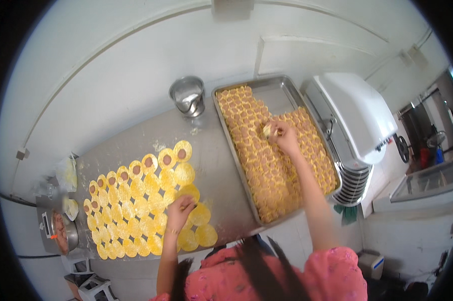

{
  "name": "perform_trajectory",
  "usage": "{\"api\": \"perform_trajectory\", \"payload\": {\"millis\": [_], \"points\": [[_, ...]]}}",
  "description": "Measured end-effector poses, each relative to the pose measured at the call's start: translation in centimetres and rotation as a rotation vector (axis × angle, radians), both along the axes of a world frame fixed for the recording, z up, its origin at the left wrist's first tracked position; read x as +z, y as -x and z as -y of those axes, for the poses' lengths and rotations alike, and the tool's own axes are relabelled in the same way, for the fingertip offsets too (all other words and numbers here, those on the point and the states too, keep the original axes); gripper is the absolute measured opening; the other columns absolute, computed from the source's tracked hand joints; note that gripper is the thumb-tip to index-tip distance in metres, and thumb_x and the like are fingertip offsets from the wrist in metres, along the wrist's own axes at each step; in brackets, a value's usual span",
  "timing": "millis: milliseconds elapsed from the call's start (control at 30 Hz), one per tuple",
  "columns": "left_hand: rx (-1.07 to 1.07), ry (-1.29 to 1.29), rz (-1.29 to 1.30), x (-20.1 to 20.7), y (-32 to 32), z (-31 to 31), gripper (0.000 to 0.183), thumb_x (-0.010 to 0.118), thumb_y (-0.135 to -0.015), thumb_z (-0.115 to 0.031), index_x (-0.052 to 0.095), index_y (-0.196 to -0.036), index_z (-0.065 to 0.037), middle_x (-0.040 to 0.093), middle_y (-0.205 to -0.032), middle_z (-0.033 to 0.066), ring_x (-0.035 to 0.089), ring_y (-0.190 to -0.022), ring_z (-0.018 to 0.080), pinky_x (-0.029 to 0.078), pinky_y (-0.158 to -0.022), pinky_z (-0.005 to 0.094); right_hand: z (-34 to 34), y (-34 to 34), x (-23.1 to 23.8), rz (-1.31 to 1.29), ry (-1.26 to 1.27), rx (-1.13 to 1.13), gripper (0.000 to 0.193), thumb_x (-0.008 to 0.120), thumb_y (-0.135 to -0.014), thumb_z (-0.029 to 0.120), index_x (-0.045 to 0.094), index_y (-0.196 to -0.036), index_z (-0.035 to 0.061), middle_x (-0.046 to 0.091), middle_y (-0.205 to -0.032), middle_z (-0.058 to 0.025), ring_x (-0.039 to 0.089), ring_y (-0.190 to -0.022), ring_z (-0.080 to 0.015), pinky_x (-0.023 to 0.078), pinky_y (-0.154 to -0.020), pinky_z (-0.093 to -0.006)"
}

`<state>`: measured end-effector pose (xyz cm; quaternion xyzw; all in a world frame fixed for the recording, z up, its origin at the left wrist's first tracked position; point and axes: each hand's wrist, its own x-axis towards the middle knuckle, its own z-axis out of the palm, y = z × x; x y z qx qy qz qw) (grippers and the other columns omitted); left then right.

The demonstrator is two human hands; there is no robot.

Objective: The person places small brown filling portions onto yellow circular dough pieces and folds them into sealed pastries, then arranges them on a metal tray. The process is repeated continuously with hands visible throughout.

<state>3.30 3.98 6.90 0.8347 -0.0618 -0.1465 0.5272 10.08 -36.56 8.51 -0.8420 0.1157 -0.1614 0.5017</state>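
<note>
My right hand (286, 136) reaches over a large metal tray (281, 95) packed with rows of small open-topped dumplings (261, 165). Its fingers are closed on a pale yellow dumpling (267, 131), next to a gap in the rows. On the metal table, round yellow dough wrappers (148, 185) lie in rows. Those along the far and left sides carry a lump of pinkish-brown filling (167, 159); the others are bare. My left hand (180, 211) hovers at the right part of the wrappers, beside a darker yellow one (190, 191). Its fingers are curled together; what they hold, if anything, is hidden.
A metal pail (187, 95) stands against the wall at the back. To the tray's right is a white machine (354, 113) with stacked dark trays (352, 183) below it. A metal bowl of pink filling (66, 233) stands at far left, by a plastic bag (67, 174).
</note>
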Motion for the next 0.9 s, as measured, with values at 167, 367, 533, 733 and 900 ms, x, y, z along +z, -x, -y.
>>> {"api": "perform_trajectory", "payload": {"millis": [167, 367, 533, 733, 900], "points": [[0.229, -0.108, -0.043, 0.2, 3.7, -2.1, 0.022, 0.063, -0.077, 0.003, 0.059, -0.098, 0.001, 0.065, -0.086, 0.0061, 0.063, -0.080, 0.0121, 0.050, -0.070, 0.0242, 12.2, -13.0, -3.3, -0.124, 0.260, -0.036, 0.037, 0.072, -0.061, 0.003, 0.064, -0.098, 0.0066, 0.064, -0.091, -0.0080, 0.062, -0.077, -0.0212, 0.049, -0.068, -0.0320], [0.354, -0.258, -0.097, 0.8, 9.0, -2.9, 0.023, 0.061, -0.076, 0.005, 0.059, -0.098, 0.002, 0.064, -0.087, 0.0064, 0.063, -0.079, 0.0126, 0.051, -0.069, 0.0245, 12.4, -21.0, -7.2, -0.126, 0.410, 0.102, 0.033, 0.069, -0.060, 0.006, 0.065, -0.093, 0.0056, 0.065, -0.085, -0.0127, 0.063, -0.080, -0.0275, 0.049, -0.069, -0.0336], [0.395, -0.261, -0.119, 1.3, 9.3, -1.2, 0.024, 0.062, -0.075, 0.005, 0.060, -0.098, 0.001, 0.065, -0.086, 0.0076, 0.064, -0.078, 0.0139, 0.051, -0.067, 0.0253, 12.0, -23.0, -8.3, -0.216, 0.468, 0.273, 0.031, 0.062, -0.063, 0.003, 0.066, -0.093, 0.0055, 0.066, -0.087, -0.0138, 0.063, -0.081, -0.0285, 0.049, -0.072, -0.0344], [0.312, -0.284, -0.126, 1.5, 7.3, 1.4, 0.025, 0.063, -0.075, 0.005, 0.060, -0.099, 0.000, 0.065, -0.085, 0.0089, 0.064, -0.077, 0.0152, 0.053, -0.065, 0.0255, 11.9, -22.6, -7.6, -0.205, 0.411, 0.449, 0.031, 0.058, -0.065, 0.004, 0.068, -0.093, 0.0080, 0.066, -0.087, -0.0148, 0.062, -0.082, -0.0313, 0.050, -0.074, -0.0360], [0.260, -0.267, -0.146, 1.4, 6.6, 2.1, 0.024, 0.063, -0.076, 0.004, 0.060, -0.099, 0.000, 0.066, -0.088, 0.0094, 0.064, -0.074, 0.0148, 0.053, -0.065, 0.0259, 12.2, -22.9, -8.0, -0.235, 0.371, 0.421, 0.041, 0.052, -0.062, -0.004, 0.067, -0.099, 0.0076, 0.067, -0.091, -0.0122, 0.064, -0.081, -0.0251, 0.050, -0.070, -0.0344]]}}
